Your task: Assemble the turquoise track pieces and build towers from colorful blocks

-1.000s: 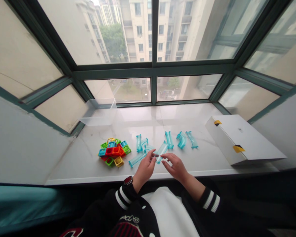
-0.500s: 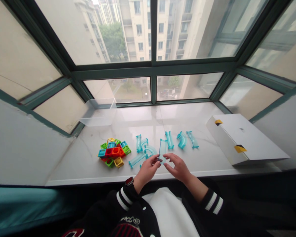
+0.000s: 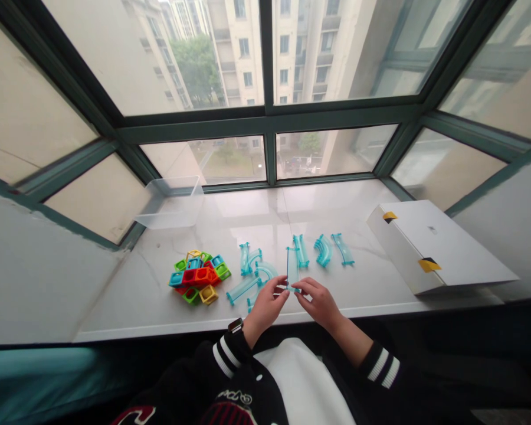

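Between my two hands is a clear blue straight track piece [image 3: 293,267], held up off the sill by its near end. My left hand [image 3: 269,300] pinches its left corner, and my right hand [image 3: 317,301] has thumb and fingers closed at its right corner. Left of my hands lie several more clear blue track pieces, among them a curved one [image 3: 265,270] and a straight one [image 3: 242,290]. Beyond my right hand, a short straight track piece [image 3: 300,251], a wide curved piece [image 3: 323,250] and a slightly bent piece [image 3: 343,249] lie in a row.
A pile of coloured hollow blocks [image 3: 199,276] sits at the left on the white sill [image 3: 230,215]. Behind it stands a clear plastic bin [image 3: 172,203] near the window. A white box [image 3: 442,245] with yellow-black tabs occupies the right side.
My right fingers have closed in on the near end of the track piece, where they were apart from it before. The whole view has shifted slightly.
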Tool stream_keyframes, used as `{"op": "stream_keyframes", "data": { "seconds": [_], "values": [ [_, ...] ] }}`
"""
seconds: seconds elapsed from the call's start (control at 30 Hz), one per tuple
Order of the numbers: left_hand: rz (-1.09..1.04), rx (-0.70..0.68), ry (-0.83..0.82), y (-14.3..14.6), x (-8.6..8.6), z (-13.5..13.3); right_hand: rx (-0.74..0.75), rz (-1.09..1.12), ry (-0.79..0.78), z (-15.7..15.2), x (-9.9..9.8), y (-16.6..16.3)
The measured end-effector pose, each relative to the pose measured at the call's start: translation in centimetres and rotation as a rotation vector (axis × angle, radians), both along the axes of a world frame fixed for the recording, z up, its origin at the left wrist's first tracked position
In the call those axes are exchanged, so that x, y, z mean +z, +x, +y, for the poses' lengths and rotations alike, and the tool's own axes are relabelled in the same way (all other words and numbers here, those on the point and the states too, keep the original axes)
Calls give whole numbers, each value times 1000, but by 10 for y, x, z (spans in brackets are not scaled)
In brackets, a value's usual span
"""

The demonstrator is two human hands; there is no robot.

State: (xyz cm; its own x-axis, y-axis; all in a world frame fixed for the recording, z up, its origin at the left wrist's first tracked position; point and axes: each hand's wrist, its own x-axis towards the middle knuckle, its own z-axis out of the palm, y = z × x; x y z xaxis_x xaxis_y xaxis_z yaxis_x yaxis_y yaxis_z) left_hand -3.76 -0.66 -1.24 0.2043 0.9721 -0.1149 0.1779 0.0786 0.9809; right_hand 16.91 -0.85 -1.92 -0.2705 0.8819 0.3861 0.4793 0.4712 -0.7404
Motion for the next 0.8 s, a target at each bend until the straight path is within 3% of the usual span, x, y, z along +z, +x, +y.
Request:
{"op": "stream_keyframes", "data": {
  "seconds": [0.4, 0.8],
  "values": [
    [53, -113, 60, 33, 5, 36, -160, -127, -27, 43, -6, 31],
    [112, -124, 43, 61, -14, 74, -297, -260, -147, 76, -12, 37]
  ]
}}
